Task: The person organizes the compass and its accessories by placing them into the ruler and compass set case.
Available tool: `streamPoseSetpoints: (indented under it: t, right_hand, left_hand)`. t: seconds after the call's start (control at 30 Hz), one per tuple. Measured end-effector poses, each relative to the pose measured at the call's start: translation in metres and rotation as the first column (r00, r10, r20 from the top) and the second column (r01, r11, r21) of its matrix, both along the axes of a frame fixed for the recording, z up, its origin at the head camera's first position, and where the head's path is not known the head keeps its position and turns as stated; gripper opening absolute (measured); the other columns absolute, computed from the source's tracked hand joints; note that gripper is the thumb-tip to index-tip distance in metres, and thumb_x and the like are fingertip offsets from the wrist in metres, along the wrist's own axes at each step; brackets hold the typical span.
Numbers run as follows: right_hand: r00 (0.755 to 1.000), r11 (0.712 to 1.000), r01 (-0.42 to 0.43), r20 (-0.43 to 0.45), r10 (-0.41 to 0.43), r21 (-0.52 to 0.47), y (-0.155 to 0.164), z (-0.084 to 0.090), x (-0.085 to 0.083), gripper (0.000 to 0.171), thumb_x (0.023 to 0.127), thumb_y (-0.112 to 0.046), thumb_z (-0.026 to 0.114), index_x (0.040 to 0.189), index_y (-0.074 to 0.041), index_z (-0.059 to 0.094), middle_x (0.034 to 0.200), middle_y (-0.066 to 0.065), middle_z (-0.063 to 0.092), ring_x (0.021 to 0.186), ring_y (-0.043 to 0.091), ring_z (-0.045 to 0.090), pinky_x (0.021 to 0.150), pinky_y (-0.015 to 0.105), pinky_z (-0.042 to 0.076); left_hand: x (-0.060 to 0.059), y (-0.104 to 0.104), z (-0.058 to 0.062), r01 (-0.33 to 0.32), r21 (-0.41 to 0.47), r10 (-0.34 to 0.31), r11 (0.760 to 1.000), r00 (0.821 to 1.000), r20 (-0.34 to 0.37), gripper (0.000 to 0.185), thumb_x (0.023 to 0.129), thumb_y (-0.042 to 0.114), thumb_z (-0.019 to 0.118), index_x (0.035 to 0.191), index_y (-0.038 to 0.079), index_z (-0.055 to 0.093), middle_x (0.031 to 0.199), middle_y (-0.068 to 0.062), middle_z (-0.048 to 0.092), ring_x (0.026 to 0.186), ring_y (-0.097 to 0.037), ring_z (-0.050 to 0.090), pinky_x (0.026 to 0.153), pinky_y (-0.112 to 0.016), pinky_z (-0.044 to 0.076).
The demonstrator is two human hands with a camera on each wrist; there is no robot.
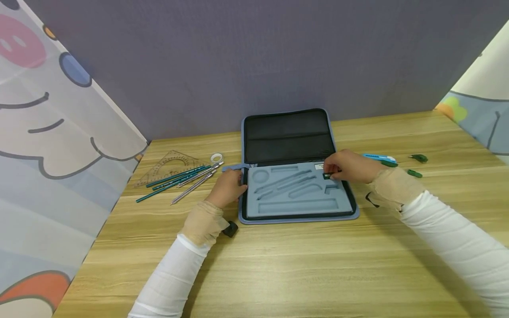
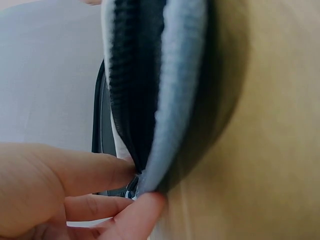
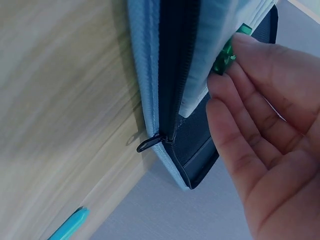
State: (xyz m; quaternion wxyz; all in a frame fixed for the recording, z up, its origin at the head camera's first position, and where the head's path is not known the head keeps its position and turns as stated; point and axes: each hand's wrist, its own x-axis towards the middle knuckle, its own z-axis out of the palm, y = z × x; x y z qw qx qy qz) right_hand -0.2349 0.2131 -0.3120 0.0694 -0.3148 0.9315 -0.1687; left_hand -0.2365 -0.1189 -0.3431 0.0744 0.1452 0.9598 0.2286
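Observation:
An open zippered case [image 1: 298, 219] lies on the table, its black-lined lid [image 1: 288, 128] raised at the back and a grey-blue moulded tray [image 1: 296, 192] in its base. My left hand [image 1: 226, 189] grips the case's left edge, thumb and fingers on either side of the edge by the zip [image 2: 132, 192]. Above the tray's right back part, my right hand [image 1: 350, 165] pinches a small shiny green piece [image 3: 227, 55] between thumb and fingers. In the head view that piece shows dark, close over the tray by a white label [image 1: 319, 167].
Left of the case lie a clear set square [image 1: 171, 161], teal pencils [image 1: 175, 179], silver compasses [image 1: 195, 187] and a white ring [image 1: 216, 157]. On the right are a blue pen-like tool [image 1: 377, 157] and small green pieces [image 1: 419, 157]. A grey panel [image 1: 238, 66] stands behind.

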Motion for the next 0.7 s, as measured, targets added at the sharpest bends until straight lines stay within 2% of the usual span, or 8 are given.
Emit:
streamPoseSetpoints:
  t: [0.3,0.7]
  right_hand:
    - [1.000,1.000,-0.011,-0.026,0.011,0.007,-0.0009,-0.0001,0.0004,0.014,0.079,0.004,0.070,0.088,-0.007,0.068,0.078,-0.002,0.063,0.070,0.010,0.057,0.064,0.032,0.049]
    - [0.998,1.000,-0.015,-0.064,0.016,0.018,-0.0037,-0.0029,0.0000,0.012,0.078,0.004,0.071,0.083,-0.006,0.068,0.076,0.000,0.063,0.065,0.009,0.054,0.060,0.030,0.048]
  left_hand:
    - [-0.0008,-0.0002,-0.0008,0.003,-0.001,-0.003,1.000,1.000,-0.009,0.014,0.088,0.009,0.065,0.082,0.000,0.058,0.061,-0.008,0.052,0.040,-0.012,0.056,0.046,-0.024,0.045]
    - [-0.0002,-0.0001,0.0000,0.008,0.004,-0.008,1.000,1.000,-0.015,0.014,0.088,0.008,0.065,0.079,0.000,0.057,0.060,-0.008,0.052,0.040,-0.012,0.056,0.046,-0.024,0.044]
